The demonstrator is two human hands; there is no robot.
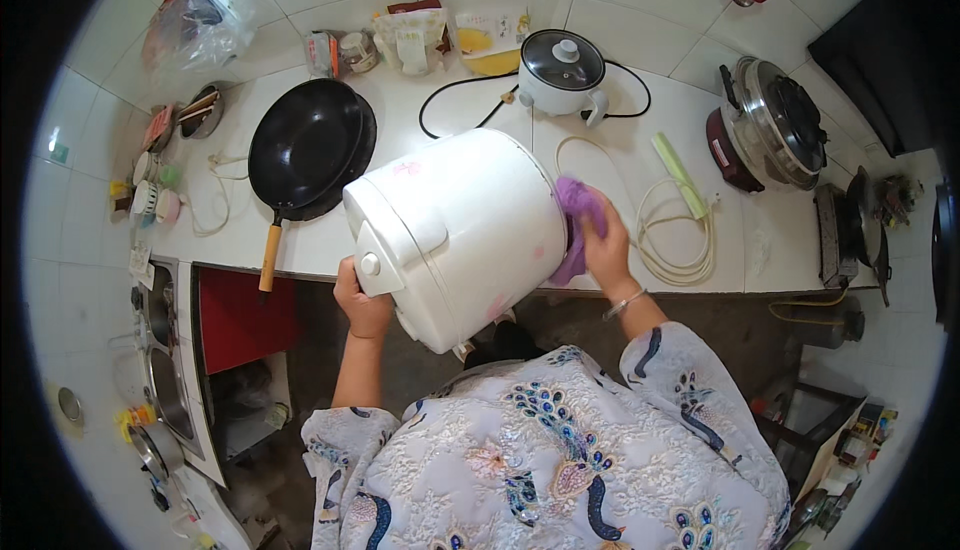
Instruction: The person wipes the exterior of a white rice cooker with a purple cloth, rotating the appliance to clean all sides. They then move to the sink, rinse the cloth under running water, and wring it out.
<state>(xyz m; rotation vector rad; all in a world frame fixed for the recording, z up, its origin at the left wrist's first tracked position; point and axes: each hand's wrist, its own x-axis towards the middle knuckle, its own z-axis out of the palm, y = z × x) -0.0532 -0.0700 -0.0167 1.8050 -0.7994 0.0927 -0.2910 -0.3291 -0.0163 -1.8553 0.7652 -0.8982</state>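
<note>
A white rice cooker (465,220) with faint pink flower prints is tipped on its side in front of me, at the counter's front edge. Its lid end, with a round button, faces left, and its base faces right. My left hand (362,300) grips the lid end by the handle, fingers partly hidden behind it. Against the base, my right hand (605,240) is closed on a purple cloth (578,225), which bunches between my fingers and the cooker. A bracelet circles my right wrist.
Left on the white counter (720,250) lies a black wok (308,145) with its wooden handle past the edge. Behind the cooker stands a small white electric pot (563,72). A coiled cable (690,265) and a green strip (678,172) lie right, near a dark red cooker (735,150).
</note>
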